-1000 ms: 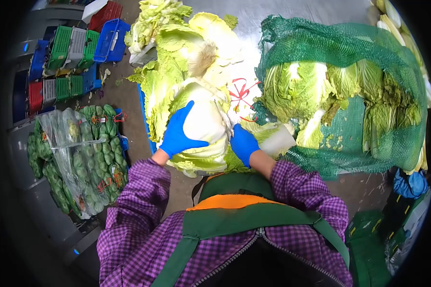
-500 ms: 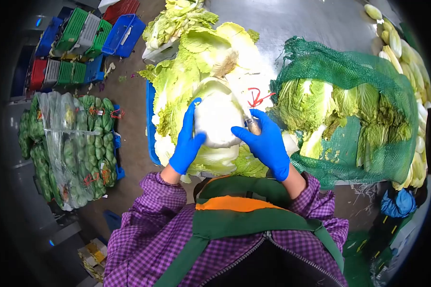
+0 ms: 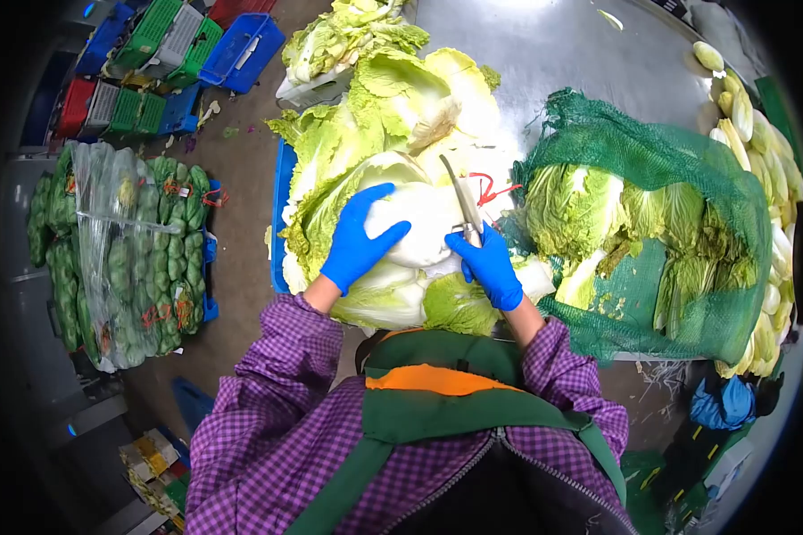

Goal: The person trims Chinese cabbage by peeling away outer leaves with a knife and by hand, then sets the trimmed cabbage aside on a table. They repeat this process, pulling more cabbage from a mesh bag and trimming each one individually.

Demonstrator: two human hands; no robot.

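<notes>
My left hand [image 3: 361,242], in a blue glove, is wrapped round the left side of a pale, trimmed Chinese cabbage [image 3: 419,214]. A knife [image 3: 462,198] is in my gloved right hand [image 3: 493,270], its blade pointing up and away along the cabbage's right side. Loose outer leaves [image 3: 388,102] are heaped beyond and to the left of the cabbage, over a blue crate [image 3: 283,178]. More leaves [image 3: 459,303] lie below it, close to my body. A red tie [image 3: 489,189] lies just right of the blade.
On the right, a green mesh bag [image 3: 660,134] holds several leafy cabbages [image 3: 575,205]. Pale cabbages [image 3: 767,178] line the far right edge of the metal table [image 3: 553,45]. Wrapped green vegetables [image 3: 125,259] are stacked at left, with plastic crates [image 3: 241,53] behind.
My left hand has reached farther over the cabbage. My right thumb has come away from the cabbage, and the knife has swung so more of its blade shows. The whole view has shifted slightly.
</notes>
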